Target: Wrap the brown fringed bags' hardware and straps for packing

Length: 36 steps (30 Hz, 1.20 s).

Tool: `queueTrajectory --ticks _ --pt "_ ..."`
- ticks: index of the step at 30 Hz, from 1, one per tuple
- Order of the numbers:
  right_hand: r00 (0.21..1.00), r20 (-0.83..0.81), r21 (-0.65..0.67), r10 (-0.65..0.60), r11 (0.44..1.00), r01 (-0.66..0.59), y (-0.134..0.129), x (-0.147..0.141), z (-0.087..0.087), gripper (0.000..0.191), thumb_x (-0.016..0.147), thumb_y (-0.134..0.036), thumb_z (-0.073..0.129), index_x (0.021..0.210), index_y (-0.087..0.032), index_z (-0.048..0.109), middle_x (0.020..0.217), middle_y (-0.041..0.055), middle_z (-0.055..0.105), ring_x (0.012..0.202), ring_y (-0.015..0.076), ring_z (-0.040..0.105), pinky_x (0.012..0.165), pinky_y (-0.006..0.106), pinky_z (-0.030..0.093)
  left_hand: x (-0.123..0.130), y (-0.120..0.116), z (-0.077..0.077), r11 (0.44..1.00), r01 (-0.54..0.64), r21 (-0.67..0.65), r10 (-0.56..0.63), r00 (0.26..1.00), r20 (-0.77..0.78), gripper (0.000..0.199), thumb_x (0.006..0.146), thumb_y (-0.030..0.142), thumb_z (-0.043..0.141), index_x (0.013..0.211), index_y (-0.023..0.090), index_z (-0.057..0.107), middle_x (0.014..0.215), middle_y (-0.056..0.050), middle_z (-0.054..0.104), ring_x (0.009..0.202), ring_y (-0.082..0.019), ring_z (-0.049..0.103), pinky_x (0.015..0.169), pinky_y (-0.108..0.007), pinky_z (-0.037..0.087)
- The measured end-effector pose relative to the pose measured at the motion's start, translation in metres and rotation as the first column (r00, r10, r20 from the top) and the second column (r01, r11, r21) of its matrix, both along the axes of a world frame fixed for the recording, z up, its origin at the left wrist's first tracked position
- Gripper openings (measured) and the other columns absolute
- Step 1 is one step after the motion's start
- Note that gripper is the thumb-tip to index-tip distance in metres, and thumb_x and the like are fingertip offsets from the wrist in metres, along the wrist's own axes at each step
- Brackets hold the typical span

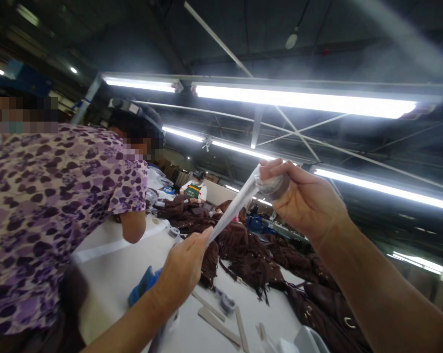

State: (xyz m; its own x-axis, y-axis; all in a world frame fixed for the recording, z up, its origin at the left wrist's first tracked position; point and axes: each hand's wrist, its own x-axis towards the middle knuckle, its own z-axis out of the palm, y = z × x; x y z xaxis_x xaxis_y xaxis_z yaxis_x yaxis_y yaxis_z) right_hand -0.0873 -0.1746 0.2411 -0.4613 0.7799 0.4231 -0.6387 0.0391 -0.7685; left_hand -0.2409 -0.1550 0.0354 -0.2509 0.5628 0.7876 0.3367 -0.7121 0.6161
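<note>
Raised in front of me, my right hand (pixel 307 201) grips a roll of clear tape (pixel 278 186), fingers closed around it. A strip of the tape (pixel 233 208) runs taut from the roll down to my left hand (pixel 182 267), which is closed on its lower end. The left fingertips are partly hidden. Beneath the hands is a white table (pixel 192 333) with dark brown fringed leather goods (pixel 245 252) heaped on it. A second tape roll (pixel 226 301) lies among flat grey strips (pixel 219 326).
At left, close by, a person in a purple patterned shirt (pixel 59 206) leans over the table. Another person in a green apron (pixel 195 191) is farther back. A blue item (pixel 145 286) lies near my left forearm, and a pale container (pixel 313 340) at the bottom edge. Tube lights (pixel 302 100) hang overhead.
</note>
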Motion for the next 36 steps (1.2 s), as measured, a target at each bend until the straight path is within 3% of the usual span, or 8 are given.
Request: queueTrajectory --ticks 7,16,20,23,26,30,34,36 --pt "0.978 -0.061 0.158 -0.201 0.965 0.208 0.008 -0.007 -0.011 0.031 0.101 -0.013 0.027 0.108 -0.008 0.056 0.074 0.0054 0.070 0.061 0.0119 0.069 0.076 0.032 0.064 0.007 -0.018 0.011 0.644 0.674 -0.362 -0.580 0.739 0.344 0.031 0.072 0.044 0.067 0.080 0.014 0.068 0.080 -0.008 0.073 0.074 -0.019 0.062 0.074 -0.030 0.045" --pt "0.998 -0.044 0.022 -0.036 0.999 0.037 0.022 0.015 -0.002 0.046 0.103 -0.039 0.020 0.125 -0.011 0.049 0.093 0.0112 0.071 0.084 0.0170 0.072 0.082 0.035 0.061 -0.012 0.007 -0.026 0.695 0.659 -0.286 -0.534 0.740 0.409 0.041 0.072 0.052 0.069 0.080 0.013 0.065 0.055 -0.001 0.062 0.043 -0.007 0.040 0.047 -0.021 0.025" --pt "0.979 -0.040 0.295 -0.202 0.933 0.205 0.026 0.014 -0.015 0.044 0.103 -0.036 0.022 0.110 -0.012 0.059 0.098 0.0123 0.073 0.095 0.0178 0.071 0.093 0.037 0.056 -0.006 -0.004 -0.024 0.482 0.817 -0.315 -0.727 0.574 0.376 0.040 0.073 0.053 0.070 0.073 0.014 0.062 0.060 -0.007 0.068 0.048 -0.012 0.053 0.052 -0.023 0.038" --pt "0.926 0.086 0.666 -0.368 0.713 0.221 0.036 0.021 -0.047 0.047 0.098 -0.053 0.033 0.110 -0.017 0.060 0.108 0.0113 0.072 0.104 0.0234 0.068 0.099 0.044 0.050 -0.005 -0.025 -0.024 0.348 0.878 -0.329 -0.784 0.465 0.411 0.047 0.070 0.058 0.072 0.068 0.012 0.065 0.061 -0.008 0.068 0.055 -0.015 0.060 0.058 -0.025 0.043" --pt "0.721 0.227 0.960 -0.654 0.275 -0.052 0.050 0.035 -0.085 0.060 0.089 -0.066 0.045 0.121 -0.016 0.056 0.119 0.0170 0.066 0.111 0.0312 0.063 0.099 0.050 0.048 -0.011 -0.038 -0.026 0.273 0.896 -0.350 -0.793 0.415 0.446 0.051 0.068 0.060 0.074 0.067 0.009 0.068 0.060 -0.007 0.066 0.054 -0.014 0.059 0.055 -0.024 0.042" --pt "0.394 0.161 0.856 -0.905 -0.071 -0.513 0.064 0.049 -0.132 0.053 0.083 -0.055 0.060 0.108 -0.008 0.060 0.100 0.0232 0.068 0.094 0.0364 0.066 0.080 0.048 0.053 -0.015 -0.037 -0.024 0.193 0.953 -0.235 -0.797 0.292 0.528 0.042 0.074 0.051 0.074 0.063 0.010 0.067 0.052 -0.004 0.061 0.047 -0.011 0.054 0.048 -0.021 0.038" --pt "0.199 0.167 0.826 -0.966 0.027 -0.563 0.061 0.054 -0.147 0.031 0.090 -0.044 0.051 0.079 -0.017 0.060 0.068 0.0111 0.066 0.064 0.0251 0.064 0.062 0.036 0.050 -0.021 -0.013 -0.027 0.057 0.985 -0.163 -0.844 0.135 0.519 0.032 0.077 0.039 0.075 0.064 0.011 0.067 0.046 -0.001 0.056 0.044 -0.010 0.051 0.048 -0.021 0.039" --pt "0.142 0.424 0.773 -0.895 0.276 -0.571 0.053 0.054 -0.142 0.040 0.092 -0.050 0.046 0.068 -0.019 0.056 0.057 0.0055 0.061 0.051 0.0176 0.058 0.053 0.029 0.046 -0.025 0.000 -0.033 0.040 0.982 -0.184 -0.862 0.128 0.491 0.030 0.077 0.038 0.075 0.065 0.011 0.068 0.046 -0.002 0.059 0.045 -0.011 0.053 0.049 -0.022 0.040"
